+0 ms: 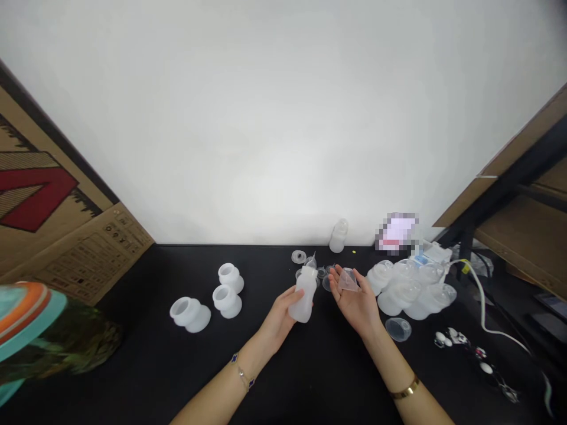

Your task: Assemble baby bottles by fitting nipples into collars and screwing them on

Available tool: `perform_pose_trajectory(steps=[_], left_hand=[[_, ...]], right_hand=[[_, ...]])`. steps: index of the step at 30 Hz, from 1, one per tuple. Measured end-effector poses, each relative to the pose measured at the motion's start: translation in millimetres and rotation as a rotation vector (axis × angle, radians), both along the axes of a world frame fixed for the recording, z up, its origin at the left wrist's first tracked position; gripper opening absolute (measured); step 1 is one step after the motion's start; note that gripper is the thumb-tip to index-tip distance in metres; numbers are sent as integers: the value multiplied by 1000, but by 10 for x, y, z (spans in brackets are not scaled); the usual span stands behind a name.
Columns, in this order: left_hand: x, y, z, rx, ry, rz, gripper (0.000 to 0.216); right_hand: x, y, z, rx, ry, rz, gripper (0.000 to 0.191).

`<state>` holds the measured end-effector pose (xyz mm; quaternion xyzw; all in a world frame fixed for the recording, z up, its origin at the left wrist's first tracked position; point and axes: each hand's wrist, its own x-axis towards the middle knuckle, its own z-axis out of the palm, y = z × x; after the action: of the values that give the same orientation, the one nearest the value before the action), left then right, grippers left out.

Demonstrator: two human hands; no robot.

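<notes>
My left hand (280,316) is wrapped round a white translucent baby bottle (302,300), tilted a little to the right, with a clear pointed nipple (312,261) at its top. To its right my right hand (358,304) is turned palm up, fingers partly curled, and holds a clear plastic cap (348,280) on them. Behind and between the hands lie several small clear rings and lids (326,277), partly hidden by the hands and the bottle.
Open white bottles (228,301) stand at left. Several capped bottles (401,295) cluster at right, near a clear cap (398,329). One bottle (338,236) and a blurred screen (396,232) are by the wall. A white cable (482,319), a beaded cord (478,354) and a jar (48,336) flank the black table.
</notes>
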<state>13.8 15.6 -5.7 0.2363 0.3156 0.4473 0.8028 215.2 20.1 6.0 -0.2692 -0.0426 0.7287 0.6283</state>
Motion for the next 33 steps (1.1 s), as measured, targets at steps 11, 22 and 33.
perform_pose_trajectory(steps=[11,22,33], left_hand=[[48,-119,108,133,217,-242,40],[75,-143,39,248,326,-393,36],[98,-146,128,163,320,-366,47]], right_hand=[[31,27,-53,28,-31,-12,29],[-10,-6,2,50,-51,-67,37],[-142,-85,50,125,-177,6,37]])
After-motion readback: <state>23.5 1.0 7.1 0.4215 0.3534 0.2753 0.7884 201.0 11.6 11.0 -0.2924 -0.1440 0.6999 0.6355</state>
